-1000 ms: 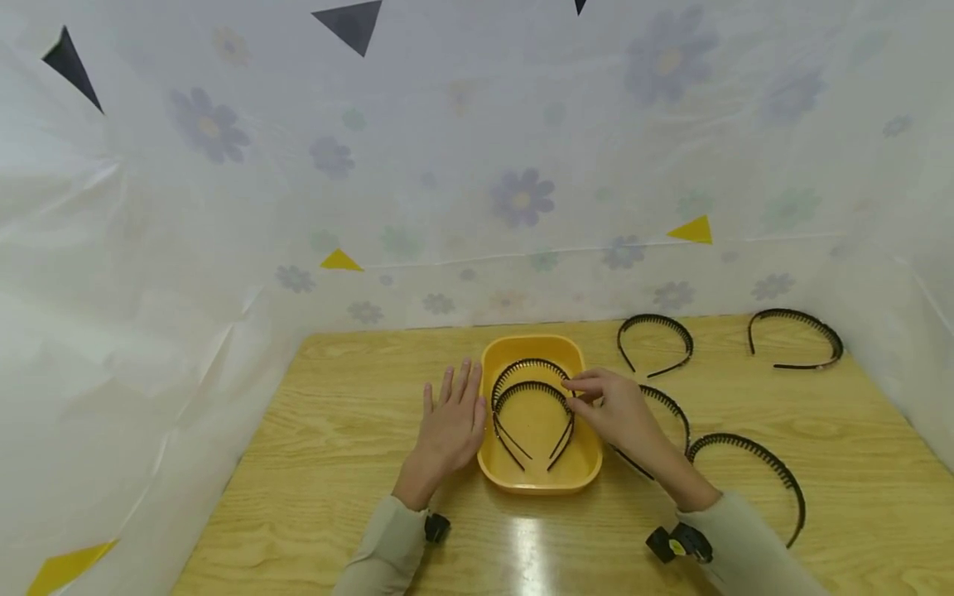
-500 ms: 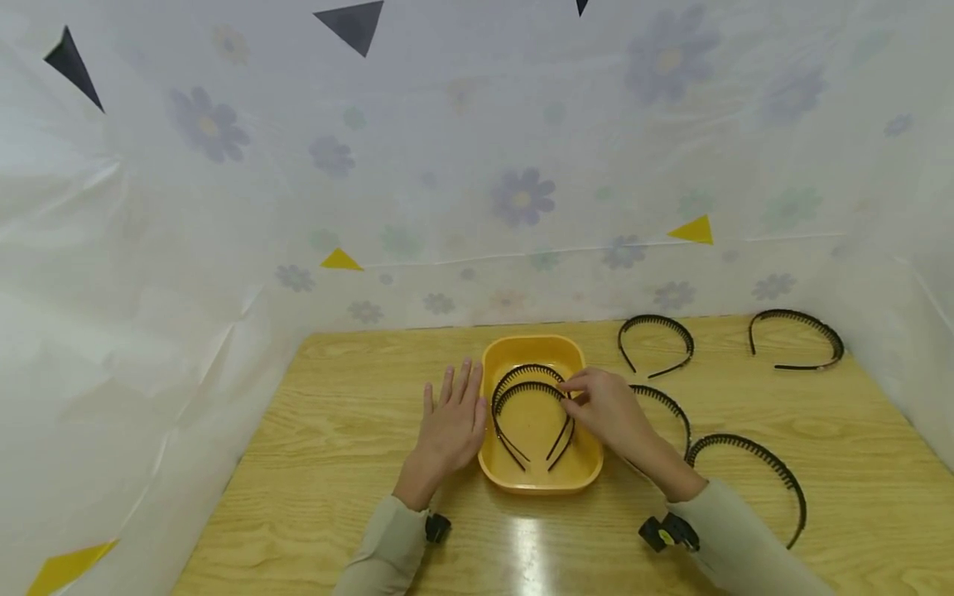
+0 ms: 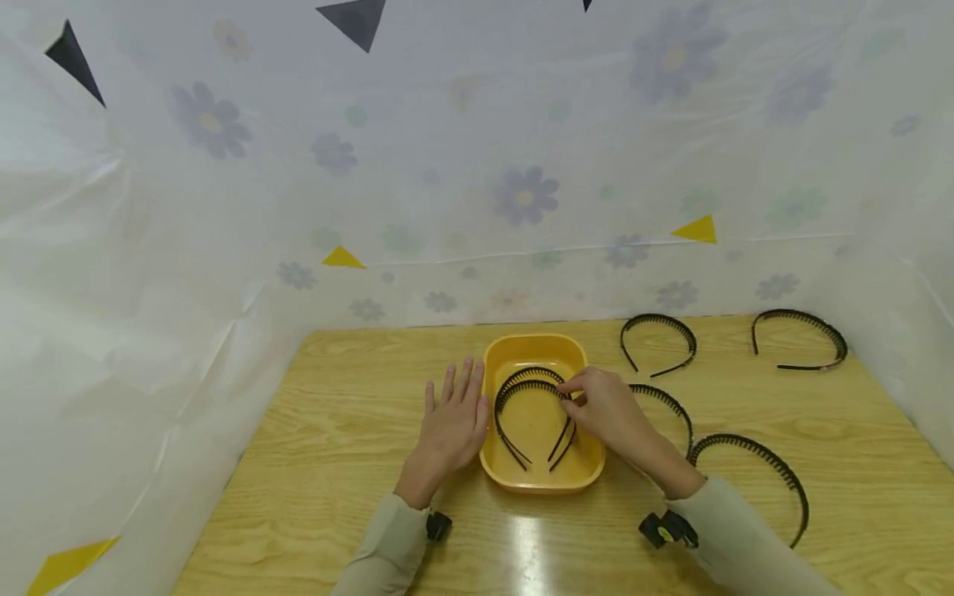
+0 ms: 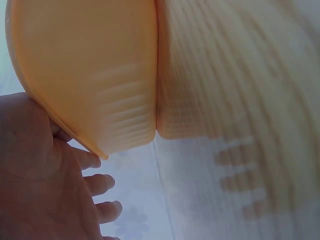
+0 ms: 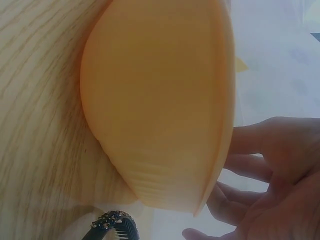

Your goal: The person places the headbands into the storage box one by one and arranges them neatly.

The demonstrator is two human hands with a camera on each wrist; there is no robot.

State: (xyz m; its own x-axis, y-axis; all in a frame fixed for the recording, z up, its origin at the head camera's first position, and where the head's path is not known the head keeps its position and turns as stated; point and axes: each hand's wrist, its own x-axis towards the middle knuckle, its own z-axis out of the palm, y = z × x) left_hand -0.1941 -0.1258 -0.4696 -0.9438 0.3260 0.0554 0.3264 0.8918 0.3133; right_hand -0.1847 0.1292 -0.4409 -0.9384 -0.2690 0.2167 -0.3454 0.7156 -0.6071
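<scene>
Headbands, two black toothed ones, lie overlapped in the yellow tub, their free ends toward the person. From where I stand they look light, springy and probably plastic, apt to slide or snag tooth on tooth; the toothless lower legs seem the easiest place to take hold. The right hand pinches at their right side; whether it has one band or both, I can't tell. The left hand rests straight-fingered along the tub's left rim, gripping nothing. That raised rim crowds the right fingers, with more room inside at the near end. Four other headbands lie rightward on the table, one partly hidden by the right arm; leftward, wood stretches toward the pale sheet.
</scene>
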